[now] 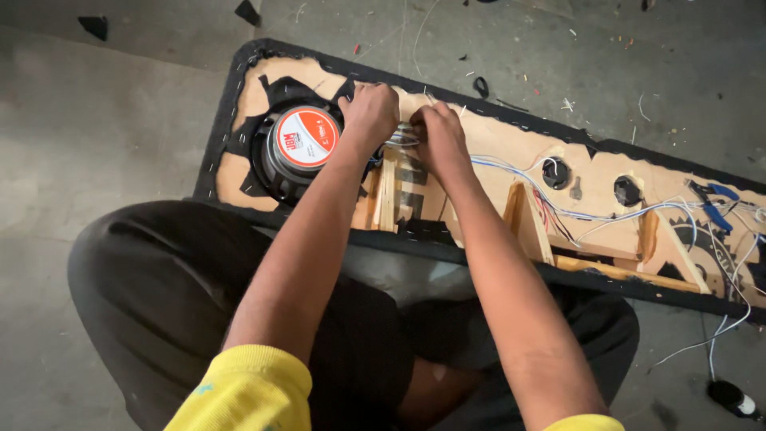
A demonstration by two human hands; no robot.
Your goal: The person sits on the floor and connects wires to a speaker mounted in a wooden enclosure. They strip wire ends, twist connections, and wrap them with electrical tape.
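Note:
A long wooden speaker box [495, 136] with black fabric edging lies open on the floor in front of my knees. At its left end sits a round speaker [302, 142] with an orange and white magnet label. My left hand [369, 114] and my right hand [437, 137] meet just right of the speaker, both pinching a bundle of white and blue wires [403, 137] over a wooden divider. The wires run on to the right through the box [606, 214].
Blue-handled pliers [714, 203] rest on the box's right end beside a second speaker frame [718, 255]. Two round holes [556, 172] pierce the back panel. A black tape roll [730, 397] and wire scraps lie on the concrete floor.

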